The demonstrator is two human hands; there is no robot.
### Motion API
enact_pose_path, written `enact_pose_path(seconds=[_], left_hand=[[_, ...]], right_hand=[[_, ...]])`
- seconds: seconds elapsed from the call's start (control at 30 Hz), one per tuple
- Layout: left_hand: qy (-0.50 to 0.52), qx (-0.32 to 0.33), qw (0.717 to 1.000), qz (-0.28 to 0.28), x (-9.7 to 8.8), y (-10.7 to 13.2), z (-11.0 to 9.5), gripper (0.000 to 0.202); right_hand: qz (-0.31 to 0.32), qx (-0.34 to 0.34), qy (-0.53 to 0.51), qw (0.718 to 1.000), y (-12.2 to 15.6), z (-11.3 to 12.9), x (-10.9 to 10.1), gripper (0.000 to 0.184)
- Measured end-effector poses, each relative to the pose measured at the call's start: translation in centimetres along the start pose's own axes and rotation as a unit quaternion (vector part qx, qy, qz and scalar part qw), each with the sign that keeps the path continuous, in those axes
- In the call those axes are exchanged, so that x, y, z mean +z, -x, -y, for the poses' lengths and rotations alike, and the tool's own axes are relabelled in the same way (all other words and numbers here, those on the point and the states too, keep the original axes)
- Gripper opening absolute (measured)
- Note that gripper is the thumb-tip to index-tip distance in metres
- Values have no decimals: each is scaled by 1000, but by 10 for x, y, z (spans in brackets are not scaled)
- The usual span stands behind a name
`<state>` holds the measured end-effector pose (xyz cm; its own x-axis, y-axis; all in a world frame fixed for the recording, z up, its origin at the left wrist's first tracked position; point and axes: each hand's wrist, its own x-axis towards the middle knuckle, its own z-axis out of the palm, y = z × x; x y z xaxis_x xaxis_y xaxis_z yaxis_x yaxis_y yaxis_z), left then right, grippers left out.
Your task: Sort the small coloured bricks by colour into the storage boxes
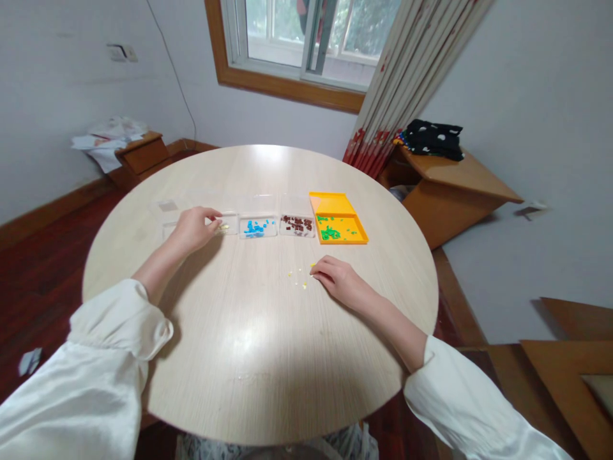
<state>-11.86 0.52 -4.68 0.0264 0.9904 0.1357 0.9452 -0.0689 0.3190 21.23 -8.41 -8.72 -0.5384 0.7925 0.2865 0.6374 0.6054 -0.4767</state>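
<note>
My left hand (194, 228) reaches to a clear box (228, 224) holding small yellow pieces, its fingers pinched together at the box's edge. My right hand (338, 279) rests on the round table (258, 332), fingers curled and fingertips touching a few loose yellow pieces (301, 277). Right of the first box stand a clear box of blue pieces (257, 227), a clear box of brown pieces (297, 225) and an orange tray with green pieces (340, 220).
Another clear box (165, 209) lies left of my left hand. A wooden side table with dark cloth (435, 139) stands at the right by a curtain (407, 83). A low cabinet with papers (124, 144) sits at the left wall.
</note>
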Motion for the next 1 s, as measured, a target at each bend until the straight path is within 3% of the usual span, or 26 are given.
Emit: enact_pose_path(seconds=[0.17, 0.47, 0.67, 1.0], left_hand=[[34, 72, 997, -21, -1, 18, -25, 27], [114, 240, 960, 94, 28, 63, -85, 21], [115, 251, 952, 130, 39, 68, -99, 19], [161, 212, 956, 125, 39, 66, -93, 19]], right_hand=[[5, -5, 15, 1000, -1, 3, 0, 18], [-5, -4, 14, 1000, 10, 3, -1, 18], [-22, 6, 3, 1000, 20, 2, -6, 16], [-49, 41, -51, 997, 13, 6, -17, 12]])
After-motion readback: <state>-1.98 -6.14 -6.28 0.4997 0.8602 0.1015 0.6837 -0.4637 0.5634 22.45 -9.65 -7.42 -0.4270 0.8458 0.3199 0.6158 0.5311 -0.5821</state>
